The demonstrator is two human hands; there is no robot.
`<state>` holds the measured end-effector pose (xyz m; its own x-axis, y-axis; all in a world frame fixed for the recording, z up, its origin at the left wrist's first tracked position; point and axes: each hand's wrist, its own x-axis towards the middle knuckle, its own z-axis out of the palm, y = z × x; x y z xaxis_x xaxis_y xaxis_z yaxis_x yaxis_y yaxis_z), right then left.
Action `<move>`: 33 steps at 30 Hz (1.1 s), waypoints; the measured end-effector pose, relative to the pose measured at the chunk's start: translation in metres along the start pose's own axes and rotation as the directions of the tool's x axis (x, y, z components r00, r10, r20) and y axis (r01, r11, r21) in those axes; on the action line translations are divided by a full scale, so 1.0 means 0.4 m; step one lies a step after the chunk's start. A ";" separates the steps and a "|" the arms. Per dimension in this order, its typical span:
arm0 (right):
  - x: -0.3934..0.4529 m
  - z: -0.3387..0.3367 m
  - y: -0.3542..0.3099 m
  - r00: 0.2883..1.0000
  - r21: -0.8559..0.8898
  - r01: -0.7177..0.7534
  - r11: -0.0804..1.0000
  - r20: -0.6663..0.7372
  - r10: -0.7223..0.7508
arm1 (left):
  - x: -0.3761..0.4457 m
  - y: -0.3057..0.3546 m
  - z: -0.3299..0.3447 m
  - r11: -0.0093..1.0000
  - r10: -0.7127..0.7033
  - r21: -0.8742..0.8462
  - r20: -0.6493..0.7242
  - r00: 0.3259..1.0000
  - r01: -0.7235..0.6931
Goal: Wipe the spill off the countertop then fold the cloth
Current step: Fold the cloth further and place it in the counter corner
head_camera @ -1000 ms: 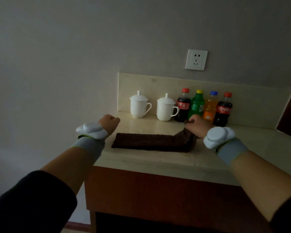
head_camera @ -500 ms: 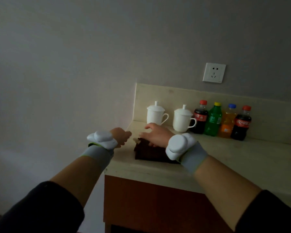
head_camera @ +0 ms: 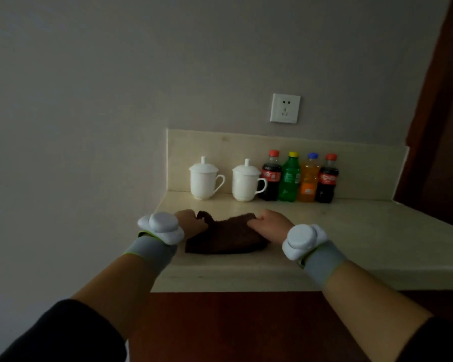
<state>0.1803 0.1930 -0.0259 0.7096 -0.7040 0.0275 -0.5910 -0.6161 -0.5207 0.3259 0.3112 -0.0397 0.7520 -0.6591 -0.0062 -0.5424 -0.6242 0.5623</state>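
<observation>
A dark brown cloth (head_camera: pixel 224 236) lies folded into a small thick rectangle near the left front of the pale stone countertop (head_camera: pixel 351 244). My left hand (head_camera: pixel 191 222) pinches the cloth's far left corner, which stands up a little. On the far right edge of the cloth rests my right hand (head_camera: pixel 270 226), its fingers curled over the fabric. Both wrists carry white trackers on grey bands. No spill shows on the counter in this dim light.
Two white lidded mugs (head_camera: pixel 204 178) (head_camera: pixel 246 181) and several soft drink bottles (head_camera: pixel 298 178) stand along the back splash. A wall socket (head_camera: pixel 285 108) is above them. The counter's left edge drops off beside my left wrist; a dark wooden panel (head_camera: pixel 439 126) rises at right.
The long cloth strip was folded over from right to left into a short block. My right hand swept left across it, then came back to the right edge. The left hand kept its corner.
</observation>
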 end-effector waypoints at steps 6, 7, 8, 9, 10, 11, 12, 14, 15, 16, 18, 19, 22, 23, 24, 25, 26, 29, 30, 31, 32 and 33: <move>-0.006 -0.091 0.141 0.992 0.425 -0.091 0.901 -0.043 0.120 | -0.010 0.170 0.071 0.953 0.003 -0.302 -0.076 0.997 -0.026; -0.006 -0.115 0.181 0.990 0.476 -0.111 0.872 -0.022 0.138 | -0.014 0.212 0.091 0.951 0.015 -0.306 -0.078 0.997 -0.038; -0.007 -0.140 0.223 0.988 0.499 -0.128 0.857 -0.013 0.155 | -0.014 0.255 0.116 0.947 0.024 -0.317 -0.083 0.996 -0.049; -0.011 -0.167 0.264 0.983 0.501 -0.152 0.852 -0.011 0.182 | -0.016 0.300 0.141 0.940 0.038 -0.335 -0.084 0.996 -0.064; -0.012 -0.194 0.311 0.979 0.515 -0.160 0.842 -0.025 0.202 | -0.013 0.348 0.172 0.930 0.060 -0.356 -0.083 0.995 -0.086; -0.012 -0.220 0.356 0.977 0.514 -0.161 0.842 -0.039 0.211 | -0.013 0.394 0.201 0.920 0.078 -0.379 -0.073 0.994 -0.100; -0.012 -0.249 0.406 0.974 0.508 -0.164 0.846 -0.050 0.219 | -0.014 0.443 0.236 0.910 0.086 -0.401 -0.070 0.994 -0.107; -0.005 -0.301 0.482 0.971 0.475 -0.180 0.861 -0.052 0.231 | -0.010 0.519 0.287 0.890 0.063 -0.450 -0.048 0.997 -0.078; -0.003 -0.338 0.532 0.968 0.472 -0.192 0.860 -0.056 0.246 | -0.010 0.571 0.323 0.876 0.063 -0.477 -0.026 0.998 -0.068; 0.002 -0.369 0.582 0.967 0.470 -0.187 0.863 -0.066 0.246 | -0.005 0.618 0.359 0.862 0.065 -0.502 -0.015 0.998 -0.064; 0.023 -0.420 0.665 0.969 0.462 -0.173 0.870 -0.076 0.233 | 0.003 0.693 0.414 0.844 0.075 -0.532 -0.012 0.997 -0.070; 0.032 -0.443 0.699 0.970 0.464 -0.166 0.870 -0.081 0.229 | 0.007 0.726 0.437 0.844 0.081 -0.530 -0.017 0.997 -0.077; 0.064 -0.486 0.779 0.967 0.504 -0.166 0.848 -0.086 0.240 | 0.035 0.797 0.488 0.863 0.091 -0.497 -0.027 0.996 -0.092; 0.068 -0.488 0.787 0.967 0.508 -0.166 0.845 -0.084 0.240 | 0.043 0.802 0.491 0.873 0.100 -0.478 -0.021 0.995 -0.098; 0.078 -0.494 0.801 0.968 0.509 -0.164 0.845 -0.083 0.237 | 0.052 0.814 0.497 0.882 0.102 -0.461 -0.010 0.995 -0.095; 0.090 -0.504 0.819 0.968 0.512 -0.161 0.844 -0.083 0.235 | 0.067 0.832 0.507 0.889 0.099 -0.448 -0.017 0.995 -0.096; 0.106 -0.513 0.840 0.969 0.520 -0.155 0.840 -0.086 0.233 | 0.084 0.851 0.520 0.893 0.087 -0.442 -0.020 0.996 -0.087; 0.149 -0.530 0.888 0.966 0.536 -0.158 0.830 -0.091 0.242 | 0.133 0.895 0.554 0.905 0.086 -0.418 -0.005 0.996 -0.080; 0.164 -0.534 0.901 0.966 0.537 -0.156 0.829 -0.093 0.243 | 0.149 0.906 0.563 0.907 0.085 -0.414 -0.001 0.996 -0.078; 0.177 -0.538 0.910 0.965 0.541 -0.152 0.827 -0.099 0.242 | 0.168 0.918 0.571 0.909 0.086 -0.409 -0.006 0.996 -0.081; 0.194 -0.544 0.920 0.964 0.549 -0.150 0.822 -0.103 0.245 | 0.189 0.931 0.577 0.911 0.090 -0.403 -0.006 0.996 -0.085; 0.210 -0.552 0.927 0.962 0.557 -0.153 0.817 -0.104 0.252 | 0.211 0.943 0.583 0.911 0.099 -0.402 -0.006 0.995 -0.093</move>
<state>-0.0641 -0.1725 -0.0283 0.4937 -0.8695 -0.0157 -0.3781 -0.1984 -0.9043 0.0974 -0.0777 -0.0208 0.6971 -0.7149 0.0542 -0.4134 -0.3391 0.8451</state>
